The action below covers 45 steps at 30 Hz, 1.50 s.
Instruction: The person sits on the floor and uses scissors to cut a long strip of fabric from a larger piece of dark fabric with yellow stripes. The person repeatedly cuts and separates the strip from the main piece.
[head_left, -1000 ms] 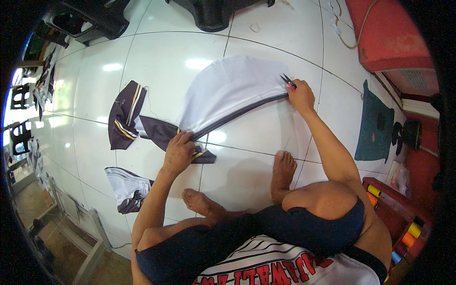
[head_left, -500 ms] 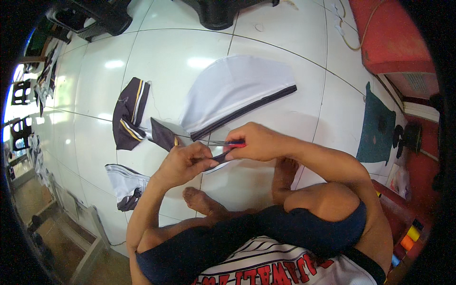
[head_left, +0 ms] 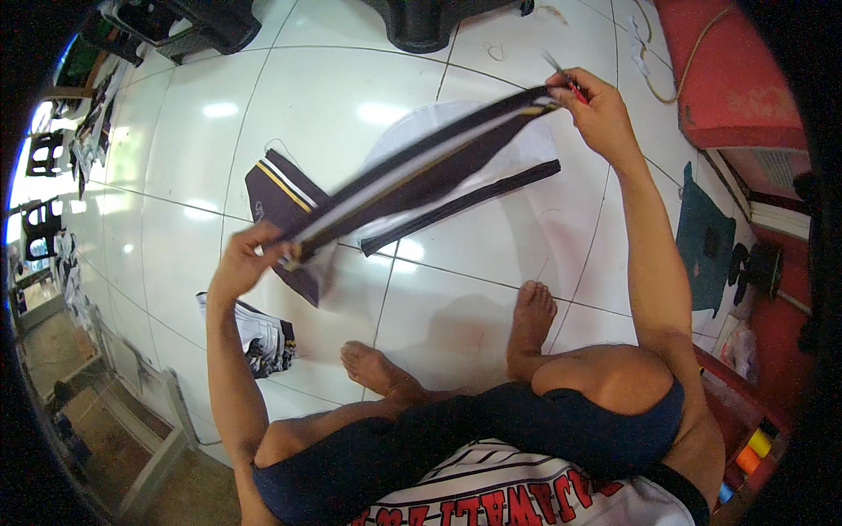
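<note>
A long dark cloth piece (head_left: pixel 417 180) with white and yellow stripes is stretched slantwise between my hands, slightly blurred. My left hand (head_left: pixel 239 266) pinches its near left end. At the far right, my right hand (head_left: pixel 601 114) grips the other end. Small scissors (head_left: pixel 575 88) with a red handle also sit in that right hand, blades pointing away. Beneath the stretched cloth, a white curved cloth piece (head_left: pixel 531 142) with a dark band lies on the floor, partly covered. Beside the left end lies another dark striped cloth piece (head_left: pixel 282 186).
Folded white-and-black cloth (head_left: pixel 259 337) lies by my left forearm. Black plastic furniture legs (head_left: pixel 417 31) stand at the far side. A green cloth (head_left: pixel 702 232) lies at right near a red cabinet (head_left: pixel 745 79). Thread spools (head_left: pixel 750 456) are at lower right. My bare feet rest on the tiles.
My hands have moved apart, right hand far and to the right, left hand leftward. The dark striped cloth, bunched between them before, is now lifted and pulled out lengthwise.
</note>
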Tool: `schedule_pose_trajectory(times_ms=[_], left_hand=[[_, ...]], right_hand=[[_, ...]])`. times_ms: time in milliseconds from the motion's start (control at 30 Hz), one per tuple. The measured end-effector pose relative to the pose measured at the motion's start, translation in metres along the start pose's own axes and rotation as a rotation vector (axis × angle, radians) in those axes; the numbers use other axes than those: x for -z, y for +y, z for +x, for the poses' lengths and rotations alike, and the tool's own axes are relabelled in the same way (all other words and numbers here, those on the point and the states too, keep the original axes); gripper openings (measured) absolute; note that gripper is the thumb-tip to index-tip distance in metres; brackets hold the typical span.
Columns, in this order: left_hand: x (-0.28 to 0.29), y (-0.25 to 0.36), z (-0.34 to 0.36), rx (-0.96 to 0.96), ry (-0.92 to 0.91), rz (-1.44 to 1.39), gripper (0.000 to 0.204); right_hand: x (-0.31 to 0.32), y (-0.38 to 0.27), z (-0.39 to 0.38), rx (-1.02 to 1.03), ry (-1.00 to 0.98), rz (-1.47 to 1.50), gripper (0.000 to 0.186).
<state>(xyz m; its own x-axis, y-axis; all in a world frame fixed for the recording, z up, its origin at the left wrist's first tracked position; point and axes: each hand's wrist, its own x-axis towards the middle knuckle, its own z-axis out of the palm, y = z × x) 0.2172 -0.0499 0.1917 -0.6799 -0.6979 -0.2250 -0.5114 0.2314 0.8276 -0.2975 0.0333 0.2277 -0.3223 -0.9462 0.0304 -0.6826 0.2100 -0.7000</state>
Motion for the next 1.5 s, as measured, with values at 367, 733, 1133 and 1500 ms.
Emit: schedule_pose_trajectory(times_ms=[367, 733, 1133, 1500], left_hand=[[-0.048, -0.005, 0.014, -0.224, 0.341, 0.269, 0.026], [-0.149, -0.045, 0.003, -0.162, 0.204, 0.550, 0.027], [-0.157, -0.046, 0.001, -0.088, 0.280, 0.251, 0.021], [-0.114, -0.060, -0.011, 0.040, 0.093, 0.815, 0.014]], right_hand=[[-0.027, 0.099, -0.034, 0.043, 0.179, 0.014, 0.022], [-0.074, 0.148, -0.103, -0.158, -0.041, -0.425, 0.032], [-0.093, 0.130, -0.119, 0.014, -0.201, -0.476, 0.047], [-0.097, 0.135, -0.129, -0.043, -0.209, -0.490, 0.044]])
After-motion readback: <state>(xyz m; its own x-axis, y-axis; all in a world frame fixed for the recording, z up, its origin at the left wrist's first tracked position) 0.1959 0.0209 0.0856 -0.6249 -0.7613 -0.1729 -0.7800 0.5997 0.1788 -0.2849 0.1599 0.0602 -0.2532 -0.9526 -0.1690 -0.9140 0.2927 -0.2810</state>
